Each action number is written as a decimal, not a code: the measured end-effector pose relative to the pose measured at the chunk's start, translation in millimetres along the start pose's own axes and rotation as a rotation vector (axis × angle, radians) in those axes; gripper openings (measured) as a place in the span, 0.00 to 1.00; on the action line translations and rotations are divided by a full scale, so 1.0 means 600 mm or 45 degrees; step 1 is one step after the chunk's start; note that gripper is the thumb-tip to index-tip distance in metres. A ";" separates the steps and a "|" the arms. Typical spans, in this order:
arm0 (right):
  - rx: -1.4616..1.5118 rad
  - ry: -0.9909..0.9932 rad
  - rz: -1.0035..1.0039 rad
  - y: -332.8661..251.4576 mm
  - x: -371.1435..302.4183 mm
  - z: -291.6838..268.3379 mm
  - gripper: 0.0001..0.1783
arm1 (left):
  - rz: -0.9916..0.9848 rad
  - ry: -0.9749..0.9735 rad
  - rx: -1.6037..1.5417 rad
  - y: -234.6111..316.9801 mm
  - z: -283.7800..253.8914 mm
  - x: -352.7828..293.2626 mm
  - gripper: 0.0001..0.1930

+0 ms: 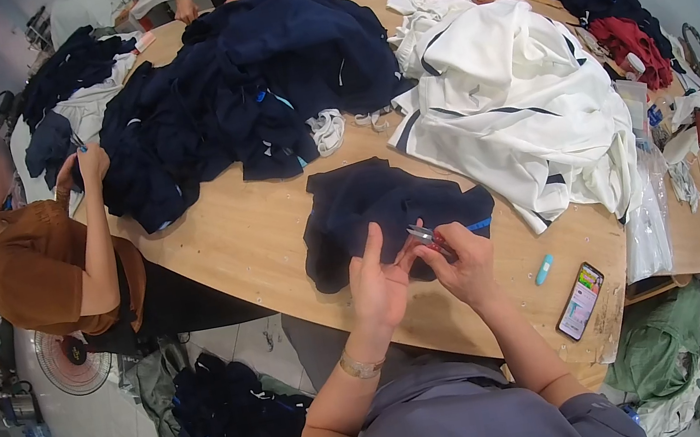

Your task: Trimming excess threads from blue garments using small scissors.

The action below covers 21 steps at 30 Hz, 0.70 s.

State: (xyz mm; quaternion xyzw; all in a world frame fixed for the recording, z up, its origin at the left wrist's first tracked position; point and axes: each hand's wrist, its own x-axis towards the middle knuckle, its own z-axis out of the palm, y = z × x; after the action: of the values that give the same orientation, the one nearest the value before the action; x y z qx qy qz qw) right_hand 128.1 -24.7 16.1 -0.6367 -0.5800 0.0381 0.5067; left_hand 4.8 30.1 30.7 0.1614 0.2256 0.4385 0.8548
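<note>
At the near edge of the wooden table, your two hands meet just above a dark navy garment that lies flat on the wood. Your left hand has its fingers together and upright, thumb side toward the other hand, pinching a fold of the navy cloth. Your right hand is closed on a small metal snipping tool with a red part at the grip; its tip points left and a little away from you, toward your left fingertips.

The garment's long axis runs roughly left to right, parallel to the near edge, with its right end reaching a blue marking near your right hand. Its near border lies under your hands, close to the table's edge.

Bare wood lies to the left of the garment, stretching to the left edge where a person in a brown top stands. To the right there is a narrower strip of bare wood holding a small light-blue tube and a phone near the near-right corner. Beyond the garment, a big heap of navy clothes and a heap of white clothes crowd the middle and far side.
</note>
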 end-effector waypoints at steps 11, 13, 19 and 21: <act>-0.054 -0.043 -0.028 0.005 0.003 -0.008 0.13 | 0.061 -0.008 0.078 -0.008 0.006 -0.003 0.16; -0.064 -0.044 -0.040 0.011 0.000 -0.007 0.13 | 0.083 0.001 0.108 -0.007 0.010 -0.003 0.16; -0.075 -0.049 -0.042 0.007 0.002 -0.009 0.13 | 0.080 0.001 0.115 -0.005 0.014 -0.003 0.16; -0.081 -0.049 -0.044 0.007 0.002 -0.010 0.13 | 0.072 -0.001 0.095 -0.006 0.012 -0.002 0.16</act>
State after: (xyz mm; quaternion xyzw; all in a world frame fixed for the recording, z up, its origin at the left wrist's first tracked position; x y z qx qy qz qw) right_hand 135.2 -26.8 16.6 -0.6415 -0.6015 0.0231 0.4755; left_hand 10.2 26.5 35.7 0.1997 0.2370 0.4537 0.8355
